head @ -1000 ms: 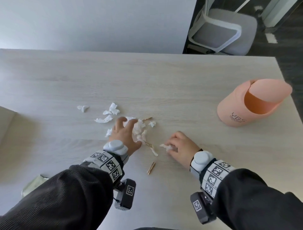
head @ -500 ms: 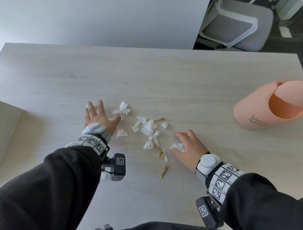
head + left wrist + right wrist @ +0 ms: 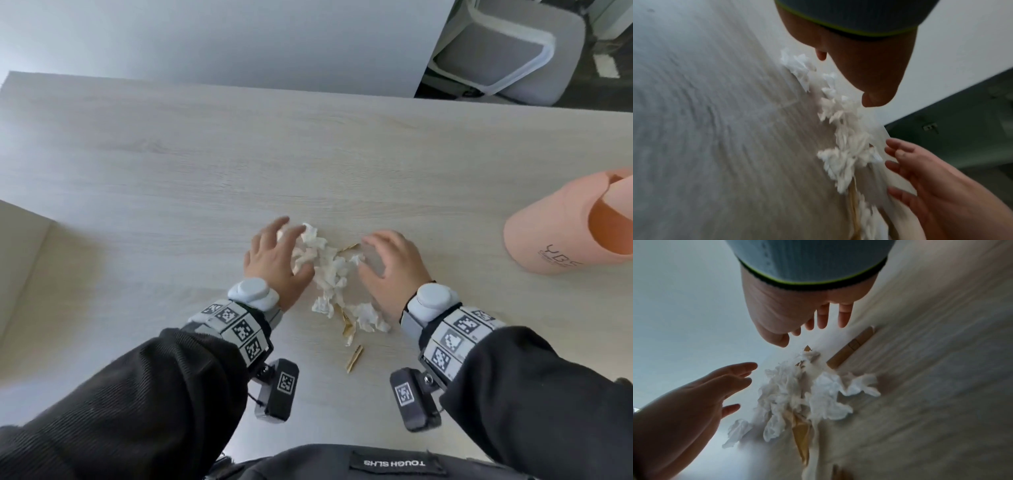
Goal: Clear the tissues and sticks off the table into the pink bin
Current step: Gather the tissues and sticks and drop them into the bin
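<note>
Crumpled white tissues (image 3: 327, 267) lie heaped mid-table between my two hands. My left hand (image 3: 277, 253) sits at the heap's left side, fingers spread and touching the paper. My right hand (image 3: 390, 262) hovers at the right side with fingers spread, holding nothing. Short wooden sticks lie around the heap: one stick (image 3: 354, 358) nearest me, another stick (image 3: 350, 246) at the far edge. More tissue (image 3: 368, 317) lies by my right wrist. The pink bin (image 3: 548, 236) lies tipped at the far right. In the right wrist view the tissues (image 3: 795, 394) and a stick (image 3: 851, 348) lie below my palm (image 3: 789, 311).
The light wooden table (image 3: 205, 154) stretches out behind the heap. A grey office chair (image 3: 507, 51) stands beyond the far right corner. A beige surface (image 3: 17, 260) adjoins the table at the left. The left wrist view shows the tissues (image 3: 846, 146) and my other hand (image 3: 941, 186).
My left hand has swept the scattered left-side tissues rightward into one heap. My right hand has let go of its tissue piece, opened and moved up beside the heap.
</note>
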{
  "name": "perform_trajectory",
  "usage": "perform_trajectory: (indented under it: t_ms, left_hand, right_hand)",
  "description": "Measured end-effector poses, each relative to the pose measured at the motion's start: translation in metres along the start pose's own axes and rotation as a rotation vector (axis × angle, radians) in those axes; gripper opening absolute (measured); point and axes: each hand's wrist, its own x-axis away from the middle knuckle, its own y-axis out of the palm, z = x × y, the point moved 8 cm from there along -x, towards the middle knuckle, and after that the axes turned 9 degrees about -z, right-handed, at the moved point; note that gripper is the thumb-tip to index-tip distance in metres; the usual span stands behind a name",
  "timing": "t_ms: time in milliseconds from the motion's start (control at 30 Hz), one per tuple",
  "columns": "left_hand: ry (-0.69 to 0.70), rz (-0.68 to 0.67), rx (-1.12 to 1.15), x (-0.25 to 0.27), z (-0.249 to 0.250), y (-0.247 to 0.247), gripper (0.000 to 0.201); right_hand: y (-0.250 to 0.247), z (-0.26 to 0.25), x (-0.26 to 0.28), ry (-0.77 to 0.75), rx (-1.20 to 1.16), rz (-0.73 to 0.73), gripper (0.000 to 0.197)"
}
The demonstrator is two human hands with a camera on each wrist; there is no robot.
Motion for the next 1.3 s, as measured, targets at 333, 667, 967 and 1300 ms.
perform_trajectory:
  t_ms: [333, 667, 967, 1300]
  left_hand:
    - [0.115, -0.316, -0.064, 0.004, 0.012, 0.036, 0.083]
    - [-0.128, -0.050, 0.163, 0.040, -0.018, 0.002, 0.047]
    - [-0.294, -0.268, 0.131, 0.064, -0.034, 0.032, 0.051]
    - [-0.306, -0.204, 0.131, 0.093, -0.047, 0.026, 0.071]
  right_hand:
    - [0.047, -0.022, 0.014, -0.105, 0.131, -0.356, 0.054]
    - [-0.005, 0.065, 0.069, 0.206, -0.056, 0.068, 0.038]
    - [0.032, 0.028, 0.076, 0.047, -0.136, -0.208, 0.025]
    - [0.023, -0.022, 0.004, -0.092, 0.242, -0.371, 0.085]
